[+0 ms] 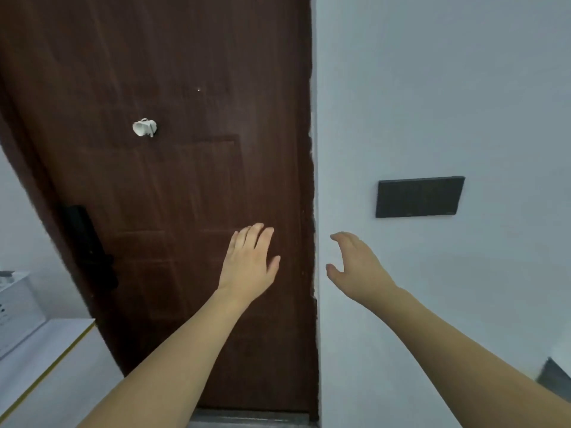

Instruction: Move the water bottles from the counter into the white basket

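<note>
Both grips are empty. Left hand (247,261) is raised in front of the dark brown wooden door (173,168), back toward the camera, fingers straight and close together, thumb out to the side; whether it touches the door cannot be told. Right hand (355,264) is raised just past the door's right edge, in front of the pale grey wall (432,88), its fingers loosely spread and gently curved, thumb apart from them, holding nothing. Neither a water bottle nor a white basket shows anywhere in this view, so where they stand cannot be told.

On the door, above and left of the left hand, sits a small white crumpled piece (144,128) stuck to the panel. At the door's left edge is a black lock handle (92,242), blurred. Right of the door, on the wall above the right hand, hangs a flat black rectangular panel (419,196). Left of the door, low down, is a white tabletop with a yellowish edge strip (46,359), and on it a white box (15,310), only partly in view.
</note>
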A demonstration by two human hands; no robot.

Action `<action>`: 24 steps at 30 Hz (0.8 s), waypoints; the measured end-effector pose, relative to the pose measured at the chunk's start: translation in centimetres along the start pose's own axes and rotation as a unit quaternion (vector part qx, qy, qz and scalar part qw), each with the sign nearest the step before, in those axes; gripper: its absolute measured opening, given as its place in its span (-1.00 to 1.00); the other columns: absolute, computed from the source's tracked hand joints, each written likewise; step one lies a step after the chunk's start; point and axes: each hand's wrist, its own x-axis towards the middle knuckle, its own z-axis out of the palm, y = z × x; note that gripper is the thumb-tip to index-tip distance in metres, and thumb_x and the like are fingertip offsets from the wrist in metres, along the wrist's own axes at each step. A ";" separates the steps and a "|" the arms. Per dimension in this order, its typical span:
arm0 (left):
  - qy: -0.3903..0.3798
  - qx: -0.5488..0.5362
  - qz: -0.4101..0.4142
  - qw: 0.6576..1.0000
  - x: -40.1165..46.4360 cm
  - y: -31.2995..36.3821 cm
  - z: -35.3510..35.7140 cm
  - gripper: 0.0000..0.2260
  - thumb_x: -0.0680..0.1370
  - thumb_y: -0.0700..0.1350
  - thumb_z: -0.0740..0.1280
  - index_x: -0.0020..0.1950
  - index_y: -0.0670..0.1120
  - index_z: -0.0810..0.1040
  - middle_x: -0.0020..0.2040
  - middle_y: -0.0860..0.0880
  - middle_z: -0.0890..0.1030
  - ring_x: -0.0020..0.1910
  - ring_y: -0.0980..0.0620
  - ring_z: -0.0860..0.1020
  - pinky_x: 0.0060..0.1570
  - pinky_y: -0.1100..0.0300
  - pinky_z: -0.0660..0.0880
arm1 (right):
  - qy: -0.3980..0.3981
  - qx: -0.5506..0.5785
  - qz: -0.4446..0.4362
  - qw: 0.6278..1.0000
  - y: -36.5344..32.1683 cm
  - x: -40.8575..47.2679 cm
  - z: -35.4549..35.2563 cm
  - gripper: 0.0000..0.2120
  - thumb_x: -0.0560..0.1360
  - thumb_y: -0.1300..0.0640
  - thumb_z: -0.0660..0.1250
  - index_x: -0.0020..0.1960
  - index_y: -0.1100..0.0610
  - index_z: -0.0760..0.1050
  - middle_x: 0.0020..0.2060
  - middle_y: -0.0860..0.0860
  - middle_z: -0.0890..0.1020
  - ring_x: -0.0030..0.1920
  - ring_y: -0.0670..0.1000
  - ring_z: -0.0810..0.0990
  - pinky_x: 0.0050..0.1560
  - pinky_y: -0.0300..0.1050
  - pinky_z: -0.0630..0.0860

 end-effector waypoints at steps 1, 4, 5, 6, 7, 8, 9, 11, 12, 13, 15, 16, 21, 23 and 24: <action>-0.002 -0.002 0.000 1.000 0.3 1.3 -0.1 -0.48 0.60 0.06 0.29 0.51 -0.09 0.34 0.48 -0.10 0.37 0.48 -0.11 0.29 0.53 -0.09 0.15 | -0.002 -0.005 0.005 1.000 1.1 -0.5 -0.8 -0.43 0.56 -0.01 0.29 0.51 0.07 0.22 0.48 0.02 0.32 0.45 0.08 0.32 0.44 0.00 0.26; -0.001 0.000 0.011 1.000 1.3 5.8 -0.7 -0.48 0.60 0.06 0.28 0.52 -0.10 0.32 0.49 -0.11 0.37 0.49 -0.11 0.28 0.53 -0.10 0.15 | 0.005 -0.001 0.020 1.000 4.8 -2.3 -3.7 -0.42 0.56 0.00 0.30 0.51 0.07 0.20 0.49 0.01 0.30 0.46 0.08 0.30 0.45 0.01 0.25; 0.000 0.004 0.019 1.000 1.6 7.5 -0.9 -0.48 0.60 0.05 0.29 0.51 -0.11 0.33 0.48 -0.11 0.38 0.49 -0.11 0.29 0.53 -0.11 0.16 | 0.004 0.001 0.019 1.000 6.2 -2.9 -4.7 -0.42 0.56 0.02 0.29 0.51 0.10 0.20 0.49 0.03 0.30 0.46 0.08 0.29 0.46 0.00 0.25; 0.003 0.008 0.026 1.000 1.8 9.2 -1.1 -0.48 0.59 0.04 0.31 0.50 -0.13 0.35 0.46 -0.12 0.39 0.47 -0.12 0.31 0.52 -0.11 0.17 | 0.002 0.002 0.015 1.000 7.6 -3.5 -5.7 -0.43 0.56 0.03 0.29 0.51 0.12 0.21 0.49 0.04 0.30 0.46 0.08 0.29 0.46 -0.01 0.24; 0.010 0.011 0.030 0.999 1.9 10.9 -1.2 -0.49 0.58 0.03 0.33 0.48 -0.14 0.37 0.44 -0.14 0.42 0.45 -0.13 0.34 0.51 -0.12 0.19 | 0.001 0.003 0.010 1.000 9.2 -4.2 -6.6 -0.43 0.56 0.05 0.28 0.51 0.15 0.21 0.48 0.05 0.30 0.46 0.08 0.28 0.46 -0.03 0.23; 0.018 0.013 0.031 0.999 1.9 12.7 -1.3 -0.50 0.57 0.03 0.34 0.46 -0.15 0.39 0.42 -0.14 0.44 0.43 -0.14 0.37 0.50 -0.13 0.21 | 0.001 0.003 0.004 1.000 10.8 -4.9 -7.5 -0.43 0.56 0.06 0.28 0.50 0.16 0.21 0.48 0.05 0.31 0.45 0.08 0.28 0.45 -0.06 0.22; 0.022 0.017 0.026 0.999 1.9 14.5 -1.2 -0.50 0.57 0.02 0.35 0.45 -0.15 0.40 0.41 -0.15 0.45 0.41 -0.15 0.39 0.49 -0.13 0.24 | 0.000 0.002 -0.002 1.000 12.4 -5.6 -8.4 -0.44 0.55 0.06 0.28 0.50 0.17 0.22 0.47 0.05 0.31 0.44 0.08 0.29 0.44 -0.07 0.21; 0.014 0.023 0.013 1.000 1.7 18.2 -0.9 -0.51 0.58 0.04 0.34 0.45 -0.15 0.41 0.41 -0.15 0.46 0.40 -0.16 0.40 0.47 -0.11 0.27 | -0.009 0.003 -0.008 1.000 15.5 -6.9 -10.2 -0.44 0.55 0.06 0.28 0.50 0.16 0.22 0.47 0.04 0.32 0.44 0.08 0.30 0.43 -0.08 0.22; 0.009 0.024 0.010 1.000 1.5 20.0 -0.5 -0.51 0.59 0.05 0.34 0.45 -0.15 0.41 0.41 -0.15 0.46 0.40 -0.16 0.41 0.46 -0.10 0.29 | -0.014 0.002 -0.010 1.000 17.0 -7.6 -11.0 -0.44 0.55 0.06 0.28 0.50 0.15 0.22 0.47 0.03 0.32 0.44 0.08 0.30 0.43 -0.08 0.22; 0.006 0.020 0.007 1.000 1.4 21.7 -0.2 -0.52 0.59 0.05 0.34 0.44 -0.15 0.42 0.41 -0.15 0.47 0.39 -0.16 0.42 0.45 -0.08 0.31 | -0.019 0.002 -0.011 1.000 18.5 -8.2 -11.9 -0.44 0.55 0.06 0.27 0.50 0.15 0.21 0.47 0.03 0.31 0.44 0.08 0.30 0.43 -0.08 0.23; 0.004 0.005 -0.003 1.000 1.3 25.1 0.3 -0.52 0.58 0.04 0.35 0.43 -0.16 0.44 0.40 -0.17 0.48 0.38 -0.17 0.43 0.42 -0.07 0.33 | -0.027 0.001 -0.010 1.000 21.2 -8.9 -13.7 -0.43 0.55 0.06 0.27 0.50 0.15 0.21 0.47 0.04 0.31 0.45 0.08 0.29 0.44 -0.08 0.22; 0.000 0.001 -0.005 1.000 1.3 26.6 0.5 -0.52 0.58 0.03 0.36 0.42 -0.17 0.44 0.40 -0.17 0.48 0.37 -0.18 0.44 0.42 -0.07 0.34 | -0.030 -0.001 -0.010 0.999 22.3 -9.1 -14.5 -0.43 0.56 0.06 0.27 0.51 0.16 0.20 0.48 0.04 0.30 0.45 0.08 0.28 0.44 -0.08 0.21; -0.013 -0.005 0.014 1.000 2.7 31.6 2.0 -0.51 0.59 0.02 0.33 0.46 -0.17 0.40 0.43 -0.17 0.45 0.40 -0.18 0.39 0.46 -0.10 0.29 | -0.016 -0.010 -0.006 1.000 26.9 -9.5 -17.2 -0.44 0.56 0.06 0.27 0.50 0.14 0.22 0.47 0.02 0.31 0.44 0.08 0.28 0.42 -0.09 0.21; -0.025 -0.009 0.021 0.999 3.4 33.0 3.1 -0.51 0.60 0.02 0.32 0.48 -0.17 0.38 0.45 -0.16 0.43 0.42 -0.17 0.37 0.48 -0.09 0.25 | -0.021 -0.020 0.001 1.000 28.7 -10.2 -17.5 -0.44 0.56 0.05 0.27 0.50 0.13 0.21 0.48 0.01 0.30 0.45 0.07 0.27 0.43 -0.08 0.21; -0.028 -0.011 0.016 0.999 3.5 33.7 3.6 -0.51 0.60 0.02 0.31 0.48 -0.17 0.38 0.45 -0.16 0.43 0.42 -0.17 0.36 0.48 -0.08 0.25 | -0.026 -0.026 0.002 0.999 29.7 -10.5 -17.8 -0.44 0.56 0.04 0.27 0.50 0.13 0.21 0.48 0.01 0.29 0.46 0.07 0.27 0.44 -0.08 0.21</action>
